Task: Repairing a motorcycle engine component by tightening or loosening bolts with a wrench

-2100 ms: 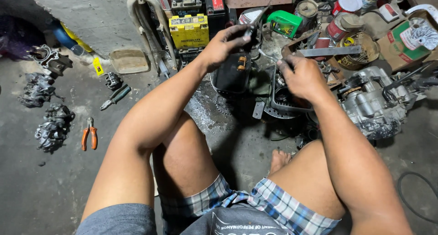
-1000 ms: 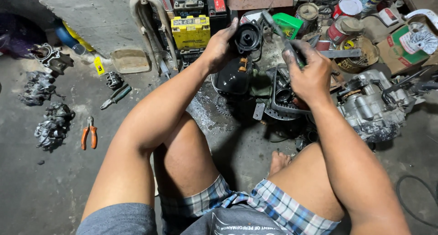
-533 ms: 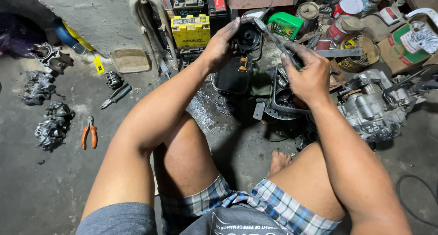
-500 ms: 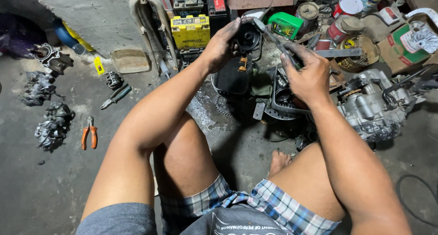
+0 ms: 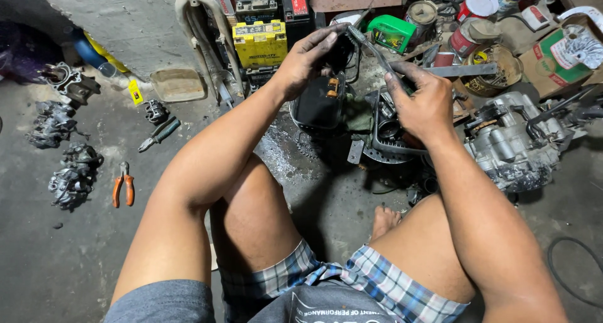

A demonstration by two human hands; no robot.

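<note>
Seated on a bare concrete floor (image 5: 75,279), oil-stained and gritty, knees up, plaid shorts nearest the camera. Left of the legs: orange-handled pliers (image 5: 123,185), a dark-handled tool (image 5: 159,134), and several grimy metal engine castings (image 5: 72,172) lying loose. Ahead between the knees, a darker greasy patch under a round black engine part (image 5: 389,134). Right of it a grey engine block (image 5: 512,141) sits on the floor. Left hand (image 5: 308,59) is clenched around a small black component (image 5: 336,50), held up above a black housing with orange bits (image 5: 320,100). Right hand (image 5: 424,100) grips a slim metal tool (image 5: 370,43), its tip touching the component. Far edge: yellow battery (image 5: 259,42), green container (image 5: 392,31), paint tins (image 5: 477,6), cardboard box (image 5: 559,53), all crowded together.
</note>
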